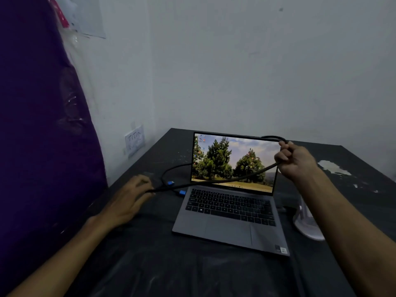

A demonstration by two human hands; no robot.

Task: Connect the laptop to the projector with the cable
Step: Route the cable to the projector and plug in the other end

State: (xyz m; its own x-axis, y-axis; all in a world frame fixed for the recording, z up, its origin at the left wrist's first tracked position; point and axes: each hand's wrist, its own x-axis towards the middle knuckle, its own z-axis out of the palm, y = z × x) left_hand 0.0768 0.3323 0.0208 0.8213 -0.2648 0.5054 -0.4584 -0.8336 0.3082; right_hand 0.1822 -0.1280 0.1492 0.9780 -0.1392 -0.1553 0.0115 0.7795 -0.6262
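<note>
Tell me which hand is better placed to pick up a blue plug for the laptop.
Left. The left hand rests on the table beside both blue plugs, by the laptop's left edge. The right hand is raised in front of the screen, shut on the cable.

A white fan (pixel 308 224) stands on the dark table (pixel 192 264).

Matt grey metal-look laptop (pixel 230 230), glossy screen, braided black cable (pixel 214 181), scuffed matt black table (pixel 171 264)
</note>
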